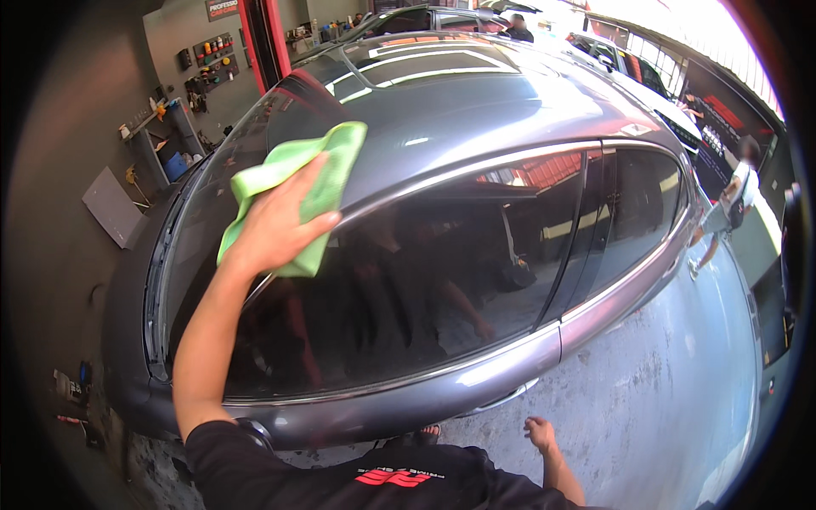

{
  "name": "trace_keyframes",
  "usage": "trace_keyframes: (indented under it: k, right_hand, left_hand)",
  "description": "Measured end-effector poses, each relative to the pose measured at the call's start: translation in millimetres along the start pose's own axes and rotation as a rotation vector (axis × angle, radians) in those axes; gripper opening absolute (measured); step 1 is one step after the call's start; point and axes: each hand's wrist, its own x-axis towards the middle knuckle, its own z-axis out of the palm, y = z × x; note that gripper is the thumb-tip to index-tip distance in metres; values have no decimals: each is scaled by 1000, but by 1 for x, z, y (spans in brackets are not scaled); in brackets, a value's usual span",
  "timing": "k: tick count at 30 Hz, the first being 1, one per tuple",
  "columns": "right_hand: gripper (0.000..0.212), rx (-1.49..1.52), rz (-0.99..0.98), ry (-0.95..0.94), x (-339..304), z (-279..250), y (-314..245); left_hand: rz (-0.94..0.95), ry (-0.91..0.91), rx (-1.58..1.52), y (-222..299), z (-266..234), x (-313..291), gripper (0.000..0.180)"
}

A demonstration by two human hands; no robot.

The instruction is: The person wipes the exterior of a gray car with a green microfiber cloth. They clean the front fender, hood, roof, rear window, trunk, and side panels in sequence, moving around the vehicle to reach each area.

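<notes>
My left hand (276,223) is pressed over a light green microfiber cloth (340,166) at the front pillar of a dark grey car (442,123), where the windshield meets the roof. The cloth is bunched, with its edges sticking out past my fingers; some of my fingertips are hidden in its folds. Below and beside the cloth lies the dark front side window (408,297), framed by a bright trim strip. My right hand (538,432) hangs low beside the car door, away from the body, fingers curled with nothing seen in them.
The door handle (501,398) juts out near my right hand. A person (738,200) stands at the far right, another (517,32) beyond the car. A red post (265,42), a tool rack (212,55) and a workbench (174,140) are at the far left. More cars are parked behind.
</notes>
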Motion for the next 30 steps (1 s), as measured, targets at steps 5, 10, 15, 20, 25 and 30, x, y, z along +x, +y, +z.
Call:
trace_keyframes:
  k: [5,10,15,20,25,30]
  right_hand:
    - [38,-142,150,-104,-4,-19,18]
    - [43,-349,39,-330,14,-53,-16]
    - [47,-544,-188,-672,35,-63,-126]
    - [49,-417,-473,-1032,3,-70,-303]
    - [37,-288,-1196,-876,-47,-109,-484]
    - [35,-131,-1608,-628,-89,-112,-595]
  left_hand:
    - [-102,76,215,-21,10,-17,90]
    - [-72,115,182,19,35,39,81]
    - [-52,76,210,86,61,138,81]
    - [13,170,184,109,83,149,76]
    - [-18,282,213,76,68,69,76]
    - [-265,128,13,16,28,53,83]
